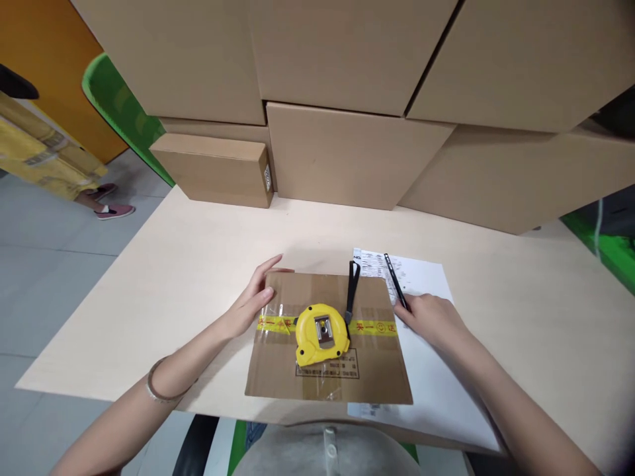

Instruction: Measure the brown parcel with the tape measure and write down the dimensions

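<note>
A flat brown cardboard box [317,383] sealed with yellow printed tape lies on the pale table [188,264] in front of me. On top of it rests a yellow tape measure [320,334] with a black wrist strap [352,291]. My left hand [253,301] lies flat against the box's left edge, fingers apart. At the box's right edge, my right hand [431,320] grips a black pen [394,277], its tip pointing away from me over a white printed sheet [426,370] that lies partly under the box.
Large cardboard boxes [357,152] are stacked along the table's far side, with a smaller one [218,168] at the left. Another person's feet in pink shoes [112,208] stand on the grey floor at far left. A stool seat [322,453] sits below the near edge.
</note>
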A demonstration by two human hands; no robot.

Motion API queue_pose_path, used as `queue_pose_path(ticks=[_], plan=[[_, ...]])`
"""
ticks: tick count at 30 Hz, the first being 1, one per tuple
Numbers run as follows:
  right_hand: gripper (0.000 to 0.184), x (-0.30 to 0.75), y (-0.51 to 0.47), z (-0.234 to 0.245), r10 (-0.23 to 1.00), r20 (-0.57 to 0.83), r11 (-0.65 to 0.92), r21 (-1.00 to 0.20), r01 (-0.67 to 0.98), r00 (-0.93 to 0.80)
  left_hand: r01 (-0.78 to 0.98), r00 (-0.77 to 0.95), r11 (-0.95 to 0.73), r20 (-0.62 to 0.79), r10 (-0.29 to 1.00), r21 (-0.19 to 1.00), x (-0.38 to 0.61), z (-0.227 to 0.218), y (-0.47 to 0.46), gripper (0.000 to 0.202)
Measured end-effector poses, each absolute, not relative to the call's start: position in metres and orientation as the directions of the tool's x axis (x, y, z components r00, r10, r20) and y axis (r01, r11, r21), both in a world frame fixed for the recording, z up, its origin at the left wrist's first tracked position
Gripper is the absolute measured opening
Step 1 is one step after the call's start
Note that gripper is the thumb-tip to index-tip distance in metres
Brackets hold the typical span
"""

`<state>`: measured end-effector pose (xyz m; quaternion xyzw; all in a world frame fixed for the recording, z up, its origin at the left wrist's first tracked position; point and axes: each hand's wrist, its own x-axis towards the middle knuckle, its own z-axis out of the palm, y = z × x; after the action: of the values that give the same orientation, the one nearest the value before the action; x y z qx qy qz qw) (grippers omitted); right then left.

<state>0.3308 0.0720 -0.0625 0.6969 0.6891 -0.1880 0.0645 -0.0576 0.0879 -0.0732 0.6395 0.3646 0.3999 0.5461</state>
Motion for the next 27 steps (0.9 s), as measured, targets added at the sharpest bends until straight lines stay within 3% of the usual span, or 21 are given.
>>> queue_pose_path(ticks=[4, 6, 8, 10, 12, 14, 16, 20, 23, 27], plan=[[0.041, 0.320, 0.077, -0.053, 0.930, -0.366, -0.045, -0.010, 0.999, 0.038, 0.041, 0.468, -0.295, 0.243, 0.850, 0.955, -0.060, -0.069, 0.087, 0.036], [0.042, 0.318, 0.080, -0.041, 0.928, -0.365, -0.063, 0.042, 0.997, 0.074, 0.056, 0.486, -0.298, 0.235, 0.842, 0.953, -0.060, -0.066, 0.087, 0.034], [0.046, 0.315, 0.082, -0.024, 0.952, -0.278, -0.117, 0.062, 0.991, 0.130, 0.042, 0.475, -0.265, 0.214, 0.853, 0.963, -0.060, -0.065, 0.087, 0.035], [0.050, 0.304, 0.079, -0.005, 0.993, -0.089, -0.080, -0.077, 0.994, 0.073, 0.006, 0.466, -0.215, 0.188, 0.865, 0.977, -0.059, -0.067, 0.086, 0.040], [0.053, 0.285, 0.074, 0.010, 0.979, 0.109, 0.195, -0.298, 0.934, -0.170, -0.037, 0.458, -0.175, 0.172, 0.872, 0.984, -0.058, -0.069, 0.086, 0.049], [0.062, 0.260, 0.068, 0.018, 0.848, 0.212, 0.528, -0.413, 0.742, -0.486, -0.059, 0.453, -0.154, 0.163, 0.876, 0.986, -0.057, -0.071, 0.085, 0.055], [0.072, 0.238, 0.064, 0.017, 0.704, 0.202, 0.685, -0.447, 0.575, -0.681, -0.051, 0.456, -0.145, 0.152, 0.877, 0.988, -0.057, -0.070, 0.085, 0.059], [0.070, 0.215, 0.061, 0.009, 0.612, 0.152, 0.688, -0.586, 0.428, -0.776, -0.025, 0.461, -0.125, 0.122, 0.879, 0.992, -0.058, -0.066, 0.084, 0.063], [0.059, 0.209, 0.062, 0.010, 0.596, 0.222, 0.655, -0.691, 0.306, -0.772, -0.026, 0.457, -0.106, 0.106, 0.883, 0.994, -0.057, -0.064, 0.084, 0.064], [0.050, 0.186, 0.065, 0.027, 0.539, 0.264, 0.711, -0.652, 0.264, -0.800, -0.102, 0.463, -0.018, 0.064, 0.884, 0.995, -0.055, -0.064, 0.083, 0.068]])
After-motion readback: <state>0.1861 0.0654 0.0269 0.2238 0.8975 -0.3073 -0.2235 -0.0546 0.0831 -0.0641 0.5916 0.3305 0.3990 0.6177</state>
